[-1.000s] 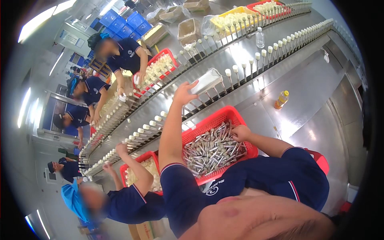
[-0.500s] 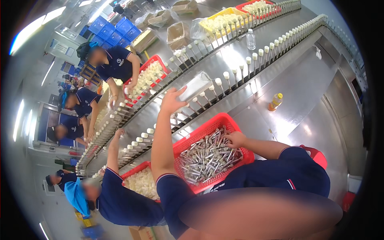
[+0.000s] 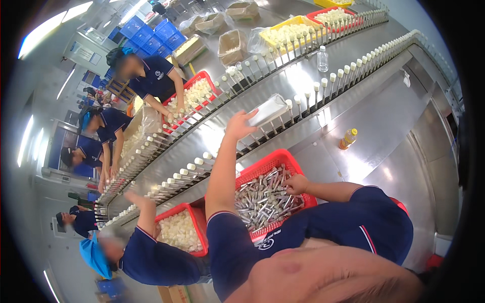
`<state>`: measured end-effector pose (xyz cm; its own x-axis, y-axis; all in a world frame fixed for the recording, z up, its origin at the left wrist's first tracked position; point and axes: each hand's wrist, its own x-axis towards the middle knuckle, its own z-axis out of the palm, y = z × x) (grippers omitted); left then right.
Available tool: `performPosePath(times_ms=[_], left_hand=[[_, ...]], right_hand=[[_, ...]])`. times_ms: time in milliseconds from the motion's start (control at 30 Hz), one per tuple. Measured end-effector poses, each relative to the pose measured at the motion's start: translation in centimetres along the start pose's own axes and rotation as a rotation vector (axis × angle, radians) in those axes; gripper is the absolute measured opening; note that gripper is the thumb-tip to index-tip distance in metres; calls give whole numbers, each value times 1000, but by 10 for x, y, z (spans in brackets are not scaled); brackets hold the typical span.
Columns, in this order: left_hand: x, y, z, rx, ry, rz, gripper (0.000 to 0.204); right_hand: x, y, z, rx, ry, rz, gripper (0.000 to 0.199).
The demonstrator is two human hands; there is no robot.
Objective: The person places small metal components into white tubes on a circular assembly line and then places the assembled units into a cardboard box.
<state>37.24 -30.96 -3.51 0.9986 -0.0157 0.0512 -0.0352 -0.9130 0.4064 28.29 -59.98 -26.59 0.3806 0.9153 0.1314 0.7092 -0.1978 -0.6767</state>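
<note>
My left hand (image 3: 240,126) reaches over the near row of upright rods with white tops (image 3: 334,80). Its fingers close on the end of a clear, shiny box-like thing (image 3: 269,110), tilted above the rods. What exactly this thing is I cannot tell. My right hand (image 3: 297,185) is at the right side of a red mesh basket (image 3: 298,165), fingers curled down into a pile of short silver metal tubes (image 3: 262,199), some with dull beige ends. Whatever those fingers pinch is hidden. My left forearm covers part of the basket's left side.
Left of me, a co-worker (image 3: 156,257) reaches toward the rods beside a red basket of cream pieces (image 3: 181,230). Several people work across the curved line. A clear bottle (image 3: 322,59) stands between the rows. A yellow-capped bottle (image 3: 348,139) is on the steel table (image 3: 374,171).
My left hand and the clear box-like thing have moved right along the rods. My right hand stays at the metal tubes. The co-worker's hand opposite has moved into the cream pieces.
</note>
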Motion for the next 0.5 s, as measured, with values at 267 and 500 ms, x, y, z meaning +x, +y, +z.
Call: performPosePath(times_ms=[267,500], left_hand=[[-6,9,-23,-5,-81,57,69],[-44,-25,-33,-13,-22,-44,70]], right_hand=[[-1,-9,-7,29,-1,29,23],[3,-7,-7,7,-6,-3,24]])
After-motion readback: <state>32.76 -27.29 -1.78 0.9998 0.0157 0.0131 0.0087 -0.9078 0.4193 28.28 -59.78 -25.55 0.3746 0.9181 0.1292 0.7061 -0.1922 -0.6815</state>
